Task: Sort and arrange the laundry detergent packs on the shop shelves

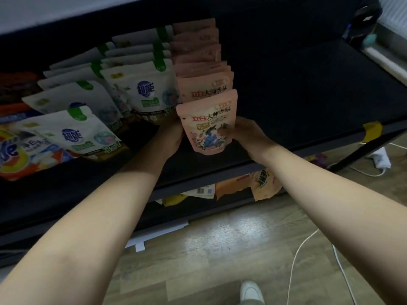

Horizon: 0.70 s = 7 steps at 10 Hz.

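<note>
Both hands grip one pink pack upright at the front of the dark shelf — the left hand on its edge at 9 o'clock, the right hand at 3 o'clock with its thumb across the printed front. Behind it, toward 12 o'clock, runs a row of pink packs. White packs stand at 10 o'clock — some lean.

Centre of frame: front pack stands upright at the head of a row of packs running back toward the upper centre, on the shelf. Left hand and right hand flank it. Left of the row: two further rows. Lower shelf lies beneath.
</note>
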Each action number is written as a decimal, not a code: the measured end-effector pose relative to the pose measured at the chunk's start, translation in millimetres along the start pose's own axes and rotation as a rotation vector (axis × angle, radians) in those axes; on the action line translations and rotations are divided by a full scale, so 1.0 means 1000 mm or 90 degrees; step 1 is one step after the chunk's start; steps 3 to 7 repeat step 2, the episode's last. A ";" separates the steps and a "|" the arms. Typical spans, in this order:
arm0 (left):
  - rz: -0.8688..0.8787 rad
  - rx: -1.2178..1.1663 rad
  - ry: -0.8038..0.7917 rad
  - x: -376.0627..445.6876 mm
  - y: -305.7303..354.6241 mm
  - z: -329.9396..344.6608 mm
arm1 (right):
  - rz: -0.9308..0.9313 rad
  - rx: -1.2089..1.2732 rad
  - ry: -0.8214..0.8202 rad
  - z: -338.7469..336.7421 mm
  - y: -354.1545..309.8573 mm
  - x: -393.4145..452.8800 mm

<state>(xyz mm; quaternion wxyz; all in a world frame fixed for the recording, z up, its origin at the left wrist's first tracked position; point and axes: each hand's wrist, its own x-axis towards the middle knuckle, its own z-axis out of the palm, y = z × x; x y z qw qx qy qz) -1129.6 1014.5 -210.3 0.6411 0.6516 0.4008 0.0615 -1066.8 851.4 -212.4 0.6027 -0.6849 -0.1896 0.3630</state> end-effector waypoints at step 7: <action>0.073 -0.074 0.087 -0.043 -0.027 -0.035 | 0.005 0.033 0.187 -0.010 0.000 -0.023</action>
